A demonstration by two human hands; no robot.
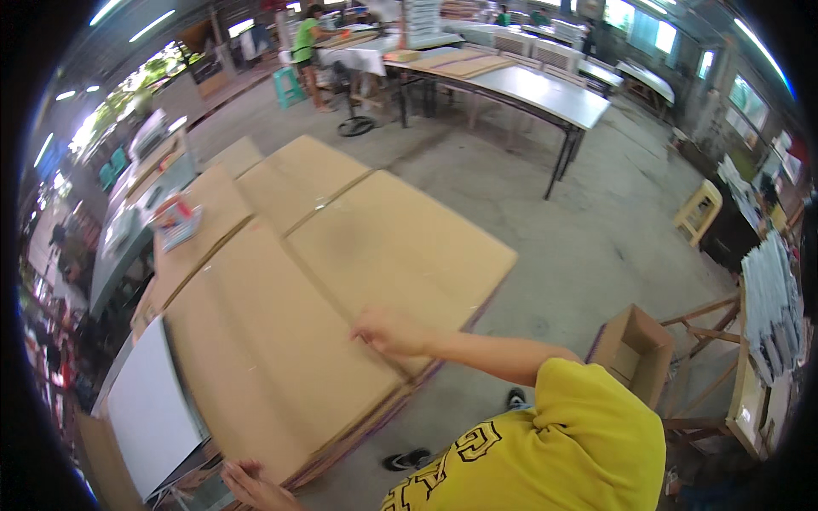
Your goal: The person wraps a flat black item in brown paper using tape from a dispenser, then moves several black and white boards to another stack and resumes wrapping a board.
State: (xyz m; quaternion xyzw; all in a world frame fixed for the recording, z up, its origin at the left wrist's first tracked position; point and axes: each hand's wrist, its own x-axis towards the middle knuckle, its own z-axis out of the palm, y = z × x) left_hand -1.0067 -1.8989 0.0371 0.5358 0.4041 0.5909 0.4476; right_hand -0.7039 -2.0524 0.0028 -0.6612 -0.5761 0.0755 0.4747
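Note:
Large flat brown cardboard sheets [273, 341] lie in a stack in front of me, with fold lines running across the top one. Above the middle of this stack is my right hand [388, 332], its fingers curled together and slightly blurred; whatever they may hold is too small to make out. Low in the view, my left hand [251, 487] is beside the stack's near left corner with its fingers apart, nothing visible in them. A white flat panel [153, 409] leans in an open cardboard box just left of the stack.
A small tray with red items [177, 223] rests on the cardboard's far left part. An open box [632, 353] stands on the floor at right, near a wooden rack [741, 375] and yellow stool [700, 211]. Beyond are a long table [545, 89], a black fan [354, 126] and a person in green [307, 43].

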